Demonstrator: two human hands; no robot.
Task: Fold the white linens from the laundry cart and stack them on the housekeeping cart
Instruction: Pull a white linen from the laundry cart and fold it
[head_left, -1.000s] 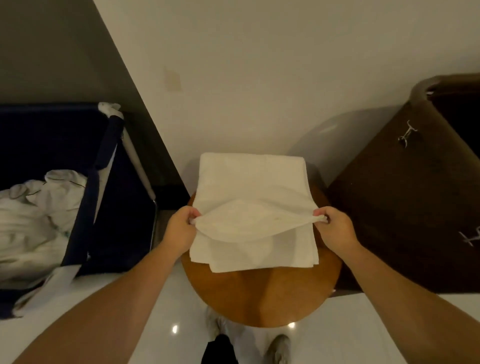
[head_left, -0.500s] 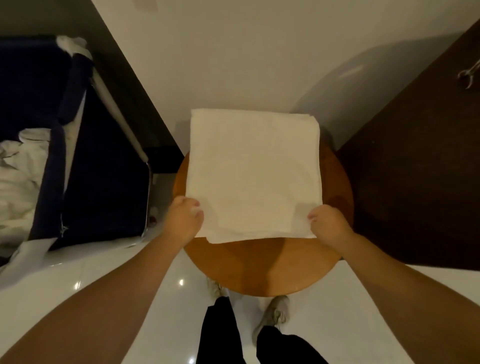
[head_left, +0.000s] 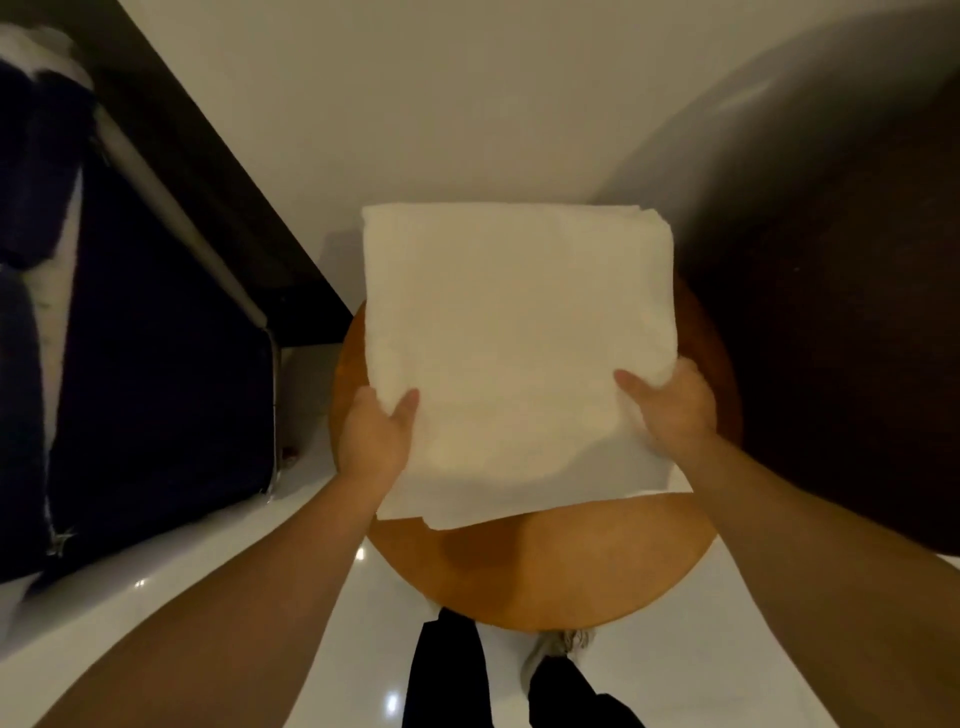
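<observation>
Fingers (head_left: 408, 410) of left hand (head_left: 371, 436), right hand (head_left: 675, 410) gripping folded white linen (head_left: 519, 338) sides, over wooden table (head_left: 545, 561)

Both forearms are bare along their whole visible length, from the picture's lower corners up to the left hand (head_left: 374, 441) and the right hand (head_left: 675, 410). Loose black trousers (head_left: 441, 675) cover both legs. A pale grey shoe (head_left: 545, 656) shows at one hem, its details too blurred to make out.
</observation>
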